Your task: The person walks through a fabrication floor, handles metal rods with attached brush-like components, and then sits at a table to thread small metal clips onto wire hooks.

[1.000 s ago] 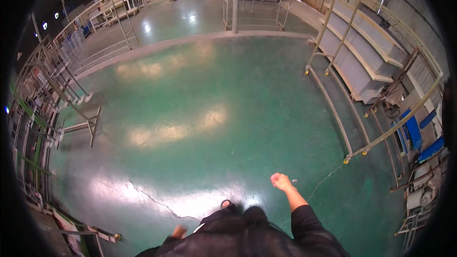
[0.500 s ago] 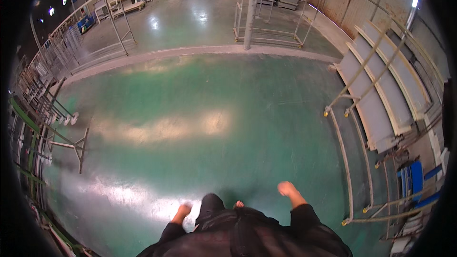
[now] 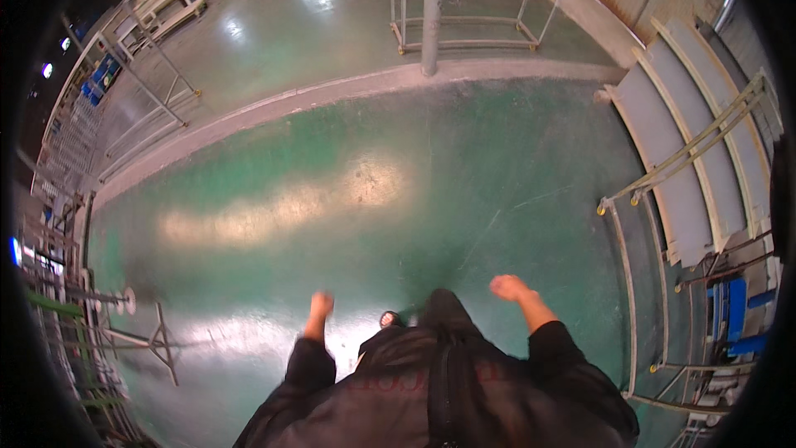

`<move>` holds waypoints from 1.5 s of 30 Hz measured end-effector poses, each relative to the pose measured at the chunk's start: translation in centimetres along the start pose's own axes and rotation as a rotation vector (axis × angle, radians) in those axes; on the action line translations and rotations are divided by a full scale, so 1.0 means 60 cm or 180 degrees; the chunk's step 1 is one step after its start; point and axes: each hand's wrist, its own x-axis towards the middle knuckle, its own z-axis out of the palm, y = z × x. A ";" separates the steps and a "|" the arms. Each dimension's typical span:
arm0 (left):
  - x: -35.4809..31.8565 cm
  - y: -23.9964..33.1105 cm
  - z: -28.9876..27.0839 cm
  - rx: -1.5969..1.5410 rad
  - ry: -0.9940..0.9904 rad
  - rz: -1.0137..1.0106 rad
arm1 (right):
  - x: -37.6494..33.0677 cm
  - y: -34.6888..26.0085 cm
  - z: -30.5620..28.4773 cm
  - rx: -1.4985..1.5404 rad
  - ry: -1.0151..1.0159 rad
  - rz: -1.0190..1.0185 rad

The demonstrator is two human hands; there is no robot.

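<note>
Open passage ahead of the hands; obstructions at both sides and beyond.
Green floor point(image 3: 489, 166) lies open in front of the left hand point(image 3: 322, 305) and right hand point(image 3: 507, 287), with free room forward for either. To the right, a wheeled rack point(image 3: 622, 282) and grey panels point(image 3: 663, 124) bar the way. To the left, a metal stand point(image 3: 167, 338) juts inward, well apart from the left hand. Ahead, a low kerb point(image 3: 332, 101) crosses the route; a post point(image 3: 430, 17) rises at it, a wheeled frame point(image 3: 473, 43) beyond.
</note>
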 end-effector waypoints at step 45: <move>2.272 2.445 -1.162 -0.0108 0.4379 0.3660 | 1.465 0.988 -2.513 0.0083 0.2978 0.0265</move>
